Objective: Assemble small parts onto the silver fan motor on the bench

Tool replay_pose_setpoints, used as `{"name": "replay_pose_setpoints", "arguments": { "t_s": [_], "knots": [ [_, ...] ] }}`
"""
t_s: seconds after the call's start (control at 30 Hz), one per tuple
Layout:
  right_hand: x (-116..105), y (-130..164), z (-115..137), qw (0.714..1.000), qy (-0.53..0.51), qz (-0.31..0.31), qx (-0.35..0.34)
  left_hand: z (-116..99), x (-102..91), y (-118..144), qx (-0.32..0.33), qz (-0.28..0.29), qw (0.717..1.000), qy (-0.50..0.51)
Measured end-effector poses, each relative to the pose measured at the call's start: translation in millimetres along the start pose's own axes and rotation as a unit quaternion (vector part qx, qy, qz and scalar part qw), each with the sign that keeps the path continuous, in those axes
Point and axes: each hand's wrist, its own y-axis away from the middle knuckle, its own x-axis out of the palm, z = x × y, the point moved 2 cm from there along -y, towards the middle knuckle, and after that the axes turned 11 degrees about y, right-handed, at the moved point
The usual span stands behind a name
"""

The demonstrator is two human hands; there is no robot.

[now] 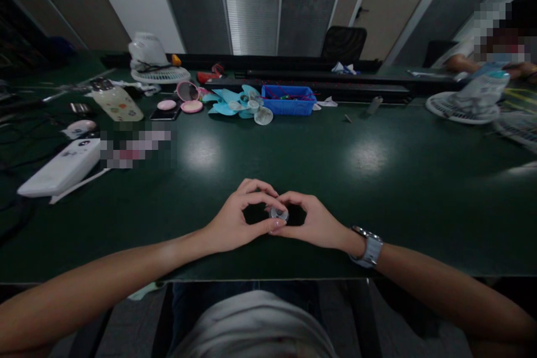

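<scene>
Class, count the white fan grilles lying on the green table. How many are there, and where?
2: one fan grille at the far left, one fan grille at the far right near another person. More may be hidden beyond the right edge.

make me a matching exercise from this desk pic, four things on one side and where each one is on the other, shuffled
Things:
1. small clear cap
2. blue bin
3. wristwatch
4. white power bank

Places:
a. on the right hand's wrist
b. far left of the green table
c. between the fingertips of both hands, left hand included
d. far side, beside the blue fan blades

Pairs: 1-c, 2-d, 3-a, 4-b
</scene>
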Motion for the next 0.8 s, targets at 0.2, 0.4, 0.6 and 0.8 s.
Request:
{"name": "replay_pose_setpoints", "arguments": {
  "t_s": [0.2, 0.4, 0.6, 0.8],
  "knots": [
    [3.7, 2.1, 1.6, 1.0, -0.002, -0.015, 0.017, -8.2, -1.3, 2.1, 0.019, -0.002, 0.999, -0.03],
    [6.9, 7.0, 0.2, 0.999, 0.026, -0.042, -0.007, -11.4, -9.3, -0.3, 0.055, 0.019, 0.996, -0.061],
    [7.1, 5.0, 1.3, 0.997, 0.059, -0.056, -0.007, -11.3, -11.9, -2.0, 0.096, 0.034, 0.992, -0.068],
    [6.5, 4.5, 2.5, 0.996, 0.052, -0.066, -0.011, -16.5, -4.2, 2.6, 0.112, -0.019, 0.988, -0.101]
  ]
}}
